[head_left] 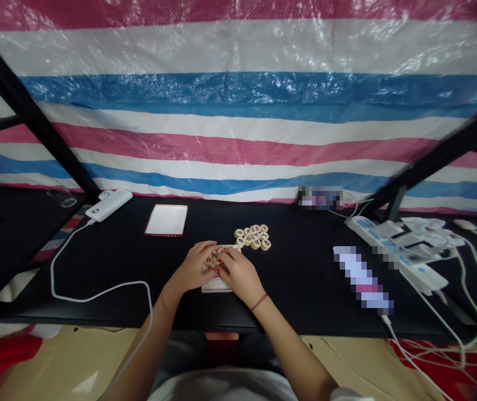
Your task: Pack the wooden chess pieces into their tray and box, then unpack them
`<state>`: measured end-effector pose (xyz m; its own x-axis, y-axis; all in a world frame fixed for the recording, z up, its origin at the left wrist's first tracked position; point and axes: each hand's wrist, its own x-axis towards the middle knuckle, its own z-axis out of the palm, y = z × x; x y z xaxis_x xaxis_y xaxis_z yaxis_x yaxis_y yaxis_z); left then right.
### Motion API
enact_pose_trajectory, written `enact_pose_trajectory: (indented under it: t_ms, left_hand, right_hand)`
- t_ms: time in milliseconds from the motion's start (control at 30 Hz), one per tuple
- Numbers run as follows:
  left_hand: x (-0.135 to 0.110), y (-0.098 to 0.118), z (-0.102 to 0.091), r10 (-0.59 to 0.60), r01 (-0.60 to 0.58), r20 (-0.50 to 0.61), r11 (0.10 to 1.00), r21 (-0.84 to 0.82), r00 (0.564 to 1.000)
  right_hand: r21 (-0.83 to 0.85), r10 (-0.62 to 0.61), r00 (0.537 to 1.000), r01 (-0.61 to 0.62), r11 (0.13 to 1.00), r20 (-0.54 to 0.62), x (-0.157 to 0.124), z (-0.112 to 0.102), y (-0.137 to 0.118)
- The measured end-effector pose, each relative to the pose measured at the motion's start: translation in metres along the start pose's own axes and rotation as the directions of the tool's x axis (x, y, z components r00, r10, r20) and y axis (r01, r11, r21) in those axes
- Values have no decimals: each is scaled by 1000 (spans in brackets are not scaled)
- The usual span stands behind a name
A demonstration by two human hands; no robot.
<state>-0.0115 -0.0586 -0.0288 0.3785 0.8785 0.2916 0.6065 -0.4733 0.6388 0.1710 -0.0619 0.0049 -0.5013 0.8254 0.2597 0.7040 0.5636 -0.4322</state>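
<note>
Xiangqi pieces [252, 236]: about twelve clustered on a black table [305, 278], a few more beneath two hands.

Left hand [190, 267] and right hand [240, 273] curve close together over those few pieces [212, 259] on a red-edged white box [216, 285]; any pinch is hidden. Beyond lie one red-edged white tray [166, 220], one white power bank [108, 203], one power strip [392, 245], and a striped tarpaulin [238, 89].

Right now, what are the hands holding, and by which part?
The left hand and right hand are cupped together over round game pieces, above a flat white box. The fingers hide the contact, so the exact hold cannot be told.
</note>
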Motion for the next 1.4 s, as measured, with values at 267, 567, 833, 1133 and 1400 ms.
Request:
enact_pose_trajectory:
  t_ms: [267, 567, 833, 1133, 1400]
  left_hand:
    - [5, 9, 3, -82, 81, 14, 994, 73, 997]
    - [5, 7, 6, -89, 90, -16, 994, 69, 996]
    - [4, 6, 7, -71, 74, -37, 994, 78, 997]
    - [4, 7, 7, -66, 68, -28, 995, 66, 997]
    - [10, 14, -5, 70, -54, -228, 995, 78, 971]
  right_hand:
    - [-53, 326, 917, -346, 937, -228, 34, -59, 73]
    - [-274, 426, 843, -346, 897, 329, 90, -67, 119]
    - [-286, 456, 819, -371, 884, 347, 101, -63, 127]
    - [-313, 425, 870, -342, 886, 250, 108, -53, 124]
    - [-299, 412, 898, -354, 886, 158, 105, -55, 125]
